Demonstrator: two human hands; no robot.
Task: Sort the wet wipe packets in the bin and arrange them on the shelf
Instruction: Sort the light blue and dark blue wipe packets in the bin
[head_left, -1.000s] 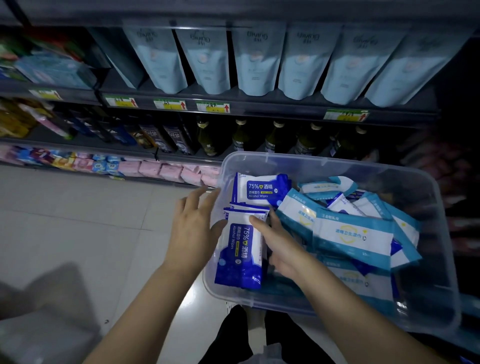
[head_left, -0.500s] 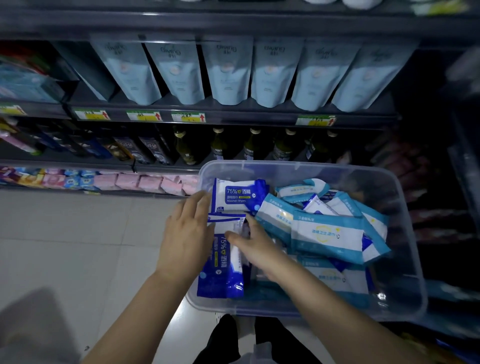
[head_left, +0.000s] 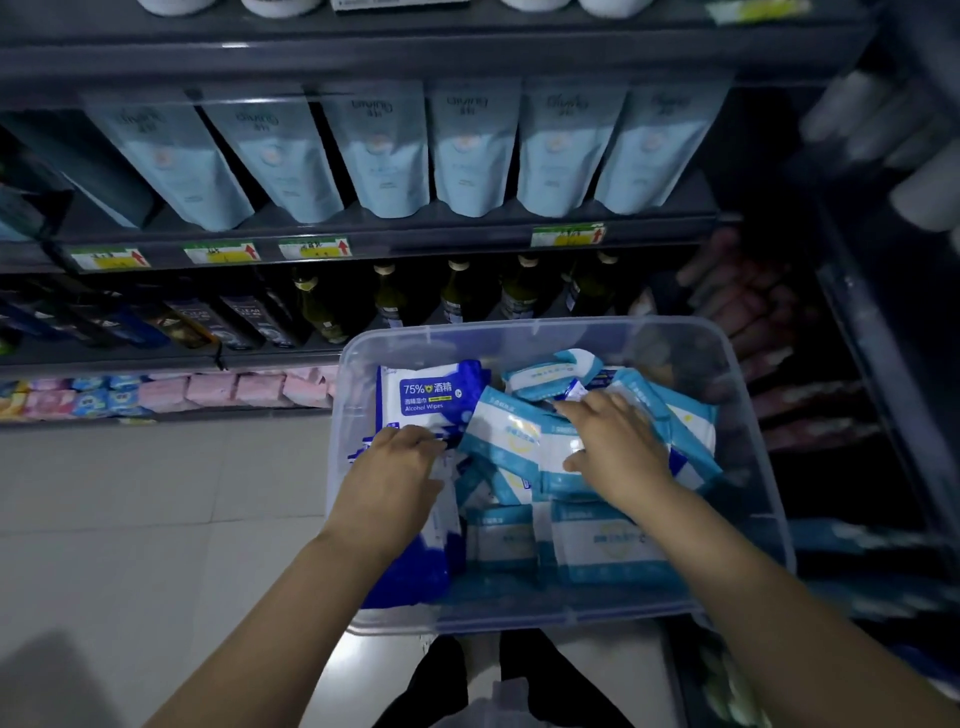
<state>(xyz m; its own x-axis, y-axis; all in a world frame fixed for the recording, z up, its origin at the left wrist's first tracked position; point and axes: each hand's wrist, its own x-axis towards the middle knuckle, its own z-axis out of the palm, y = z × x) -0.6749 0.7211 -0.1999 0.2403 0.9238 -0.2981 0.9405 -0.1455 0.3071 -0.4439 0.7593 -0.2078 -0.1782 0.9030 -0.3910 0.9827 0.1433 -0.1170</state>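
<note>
A clear plastic bin (head_left: 524, 328) sits in front of me, full of wet wipe packets. Dark blue alcohol wipe packets lie at its left: one flat at the back (head_left: 432, 396) and an upright one (head_left: 415, 564) nearer me. My left hand (head_left: 389, 480) is on that upright packet, fingers curled over its top edge. Several light blue packets (head_left: 511, 441) fill the middle and right. My right hand (head_left: 615, 449) lies on them with fingers stretched forward, its fingertips touching a small packet (head_left: 571, 391).
Dark shelves stand behind the bin. Pale blue pouches (head_left: 470, 156) line the upper shelf, with bottles (head_left: 457, 299) below and pink packs (head_left: 218, 389) on the lowest shelf at left. Light floor tiles (head_left: 156, 519) lie to the left. A second shelf unit stands at right.
My right hand left the dark blue packet and moved right onto the light blue packets. My left hand shifted from beside the packet onto its top. The view moved closer to the shelf.
</note>
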